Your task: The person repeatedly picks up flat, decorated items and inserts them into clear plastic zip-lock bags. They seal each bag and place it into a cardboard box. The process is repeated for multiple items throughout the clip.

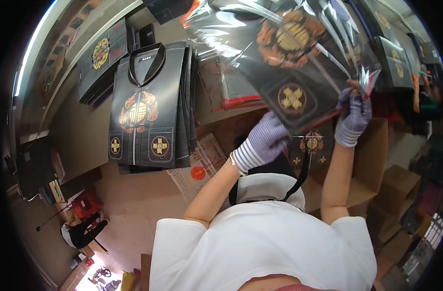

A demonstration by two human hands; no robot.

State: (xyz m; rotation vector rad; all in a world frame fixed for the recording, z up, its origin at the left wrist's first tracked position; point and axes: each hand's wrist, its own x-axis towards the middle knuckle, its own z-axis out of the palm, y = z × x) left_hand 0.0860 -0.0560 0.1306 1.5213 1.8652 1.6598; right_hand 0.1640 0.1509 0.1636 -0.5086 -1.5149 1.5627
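Observation:
A black paper gift bag in clear, shiny plastic wrapping (311,82) is held up in front of me, tilted, with a gold and orange emblem and a round gold badge. My right hand (353,114), in a purple-and-white striped glove, grips its lower right edge and the plastic. At the lower left corner, my left hand (263,143), gloved alike, has its fingers curled against the package; its fingertips are partly hidden. To the left, a stack of black gift bags (146,106) with a ribbon handle on top lies on the table.
Another pile of black bags (102,60) lies farther left on the grey table (85,128). Behind the package are red-edged, plastic-wrapped packs (238,92). An open cardboard box (372,155) at lower right holds a black bag. Another person (81,235) is at lower left.

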